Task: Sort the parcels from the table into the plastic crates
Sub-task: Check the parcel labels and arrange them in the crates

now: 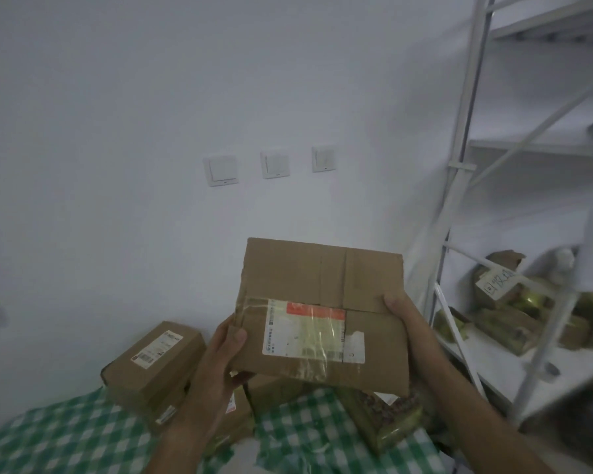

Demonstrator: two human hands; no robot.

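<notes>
A person lifts a flat cardboard parcel [322, 313] clear of the table [65, 436], label up, likely to read it. The left hand [221, 357] and right hand [404, 323] clamp its opposite edges. More parcels [151, 360] lie below the grip (crates unseen); open air ahead.

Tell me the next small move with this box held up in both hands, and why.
Probably turn to find a crate: none shows here. Both the left hand and the right hand grip the cardboard parcel clear of the checked table, label facing up, ready to carry.
</notes>
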